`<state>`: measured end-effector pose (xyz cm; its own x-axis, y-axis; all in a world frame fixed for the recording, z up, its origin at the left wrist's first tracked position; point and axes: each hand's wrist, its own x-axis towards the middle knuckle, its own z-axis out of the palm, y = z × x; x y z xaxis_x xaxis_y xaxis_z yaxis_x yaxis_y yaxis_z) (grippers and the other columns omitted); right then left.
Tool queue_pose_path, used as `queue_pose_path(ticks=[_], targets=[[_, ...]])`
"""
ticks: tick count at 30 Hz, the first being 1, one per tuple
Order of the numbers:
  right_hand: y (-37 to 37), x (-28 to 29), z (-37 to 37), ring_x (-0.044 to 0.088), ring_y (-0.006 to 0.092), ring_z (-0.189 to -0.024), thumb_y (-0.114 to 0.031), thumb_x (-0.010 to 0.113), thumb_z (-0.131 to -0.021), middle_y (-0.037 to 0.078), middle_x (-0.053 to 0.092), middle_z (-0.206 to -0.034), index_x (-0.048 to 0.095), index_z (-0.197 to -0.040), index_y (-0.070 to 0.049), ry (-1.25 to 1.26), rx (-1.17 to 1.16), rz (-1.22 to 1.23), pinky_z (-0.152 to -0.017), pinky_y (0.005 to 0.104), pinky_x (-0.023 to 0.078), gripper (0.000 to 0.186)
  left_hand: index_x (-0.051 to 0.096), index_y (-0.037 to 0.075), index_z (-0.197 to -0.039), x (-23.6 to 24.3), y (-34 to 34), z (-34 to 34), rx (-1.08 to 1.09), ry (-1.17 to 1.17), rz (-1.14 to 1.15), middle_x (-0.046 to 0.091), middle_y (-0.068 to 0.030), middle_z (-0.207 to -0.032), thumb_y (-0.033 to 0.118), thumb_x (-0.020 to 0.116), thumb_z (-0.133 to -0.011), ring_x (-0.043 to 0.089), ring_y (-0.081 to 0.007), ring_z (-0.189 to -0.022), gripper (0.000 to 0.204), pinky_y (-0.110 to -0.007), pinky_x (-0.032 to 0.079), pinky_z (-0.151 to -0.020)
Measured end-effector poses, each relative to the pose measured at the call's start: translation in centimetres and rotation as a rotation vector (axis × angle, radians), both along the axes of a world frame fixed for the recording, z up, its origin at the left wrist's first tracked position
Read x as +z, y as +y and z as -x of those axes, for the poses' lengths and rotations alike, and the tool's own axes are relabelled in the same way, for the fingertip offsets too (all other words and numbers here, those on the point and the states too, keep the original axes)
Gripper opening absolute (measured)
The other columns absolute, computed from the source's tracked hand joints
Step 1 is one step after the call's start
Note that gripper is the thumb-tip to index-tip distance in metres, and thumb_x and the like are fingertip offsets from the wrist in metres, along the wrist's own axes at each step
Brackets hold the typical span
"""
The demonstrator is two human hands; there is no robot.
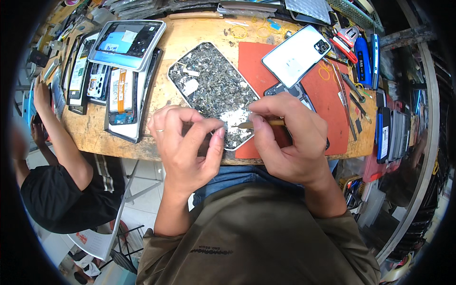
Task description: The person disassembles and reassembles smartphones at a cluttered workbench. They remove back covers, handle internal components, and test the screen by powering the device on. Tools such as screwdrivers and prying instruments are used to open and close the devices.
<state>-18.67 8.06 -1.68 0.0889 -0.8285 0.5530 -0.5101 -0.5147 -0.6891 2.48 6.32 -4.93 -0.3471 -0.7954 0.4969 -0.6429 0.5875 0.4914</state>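
My left hand (185, 142) is closed in a pinch, thumb against forefinger, over the lower part of a tray (232, 68). A tiny pale piece (226, 127) shows at those fingertips, too small to name. Facing it, my right hand (294, 137) grips a slim brownish tool with a pointed tip (246, 125), which reaches left toward the left fingertips. Tiny dark and silvery bits (209, 71) cover much of the tray, with a few larger white scraps among them. Under my right hand lies a partly hidden opened phone (298, 91).
A white-backed phone (297, 54) lies on the red mat (251, 57). Opened phones and a tablet-like device (124, 43) are stacked on the left. Tweezers (346, 97), red-handled pliers (343, 50) and a blue tool (363, 61) line the right. Another person's arm (66, 137) rests at the far left.
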Motion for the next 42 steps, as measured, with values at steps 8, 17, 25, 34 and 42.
queue_pose_path(ticks=[8,17,25,34,42], targets=[[-0.1,0.7,0.0,0.072,0.0215,-0.076,0.016,0.069,-0.087,0.014,0.074,-0.092,0.067,-0.108,0.006,-0.039,0.069,0.016,-0.067,0.0314,0.056,0.024,0.081,0.016,-0.096,0.1,-0.4,-0.5,-0.058,0.022,-0.052,0.058,-0.0034,-0.098,0.018,0.088,-0.080,0.055,-0.0269,-0.098,0.018,-0.045,0.038,-0.097],[0.3,0.9,2.8,0.077,0.0227,-0.081,0.014,0.071,-0.090,0.015,0.074,-0.095,0.069,-0.109,0.006,-0.123,-0.139,-0.025,-0.071,0.0316,0.062,0.020,0.081,0.016,-0.095,-0.2,-0.3,-0.1,0.011,-0.014,-0.034,0.057,-0.0033,-0.096,0.014,0.086,-0.082,0.055,-0.0267,-0.099,0.014,-0.043,0.037,-0.096],[0.8,0.2,2.8,0.075,0.0168,-0.084,0.011,0.068,-0.095,0.014,0.074,-0.097,0.067,-0.112,0.006,-0.003,-0.091,-0.063,-0.075,0.0286,0.060,0.018,0.079,0.015,-0.092,-0.4,0.0,0.1,0.043,0.038,-0.034,0.056,-0.0033,-0.095,0.015,0.089,-0.079,0.056,-0.0264,-0.099,0.016,-0.042,0.037,-0.096],[0.2,-0.5,1.9,0.076,0.0197,-0.084,0.013,0.069,-0.092,0.014,0.074,-0.095,0.069,-0.110,0.006,-0.013,-0.071,-0.034,-0.074,0.0300,0.060,0.019,0.080,0.015,-0.093,0.2,-0.2,0.3,0.003,-0.009,-0.004,0.058,-0.0033,-0.094,0.014,0.085,-0.081,0.056,-0.0262,-0.096,0.014,-0.043,0.038,-0.095],[1.2,0.1,1.3,0.073,0.0204,-0.086,0.016,0.067,-0.089,0.015,0.075,-0.099,0.067,-0.114,0.005,-0.103,0.024,-0.050,-0.076,0.0307,0.057,0.027,0.081,0.014,-0.096,0.2,-0.2,0.1,-0.044,0.032,-0.033,0.059,-0.0026,-0.095,0.017,0.089,-0.078,0.056,-0.0256,-0.096,0.020,-0.043,0.038,-0.095]])
